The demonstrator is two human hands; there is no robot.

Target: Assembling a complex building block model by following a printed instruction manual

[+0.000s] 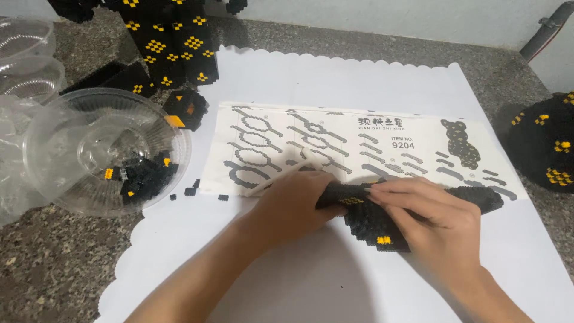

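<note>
- Block panel [382, 218]: a black slab of small bricks with yellow studs, lying on the white paper [311, 78] at the lower edge of the instruction sheet [335, 143], held between both hands.
- Left hand [293, 206]: fingers curled around the panel's left end, gripping it; a thin white tool [278, 177] runs out from under this hand, and whether it is held or only lies beneath cannot be told.
- Right hand [433, 218]: fingers stretched nearly flat and close together over the panel's top edge, fingertips [376, 192] pressing down on the bricks.
- Doing this step well, as a judgement: steady the slab with the gripping hand, press straight down and evenly along the row so no brick seats crooked, and keep the panel flat on the paper so it does not flex apart.
- Clear bowl [173, 125]: to the left, holding loose black and yellow bricks [146, 176]; a few strays lie on the paper beside it.
- Finished black sections [170, 42] stand beyond.
</note>
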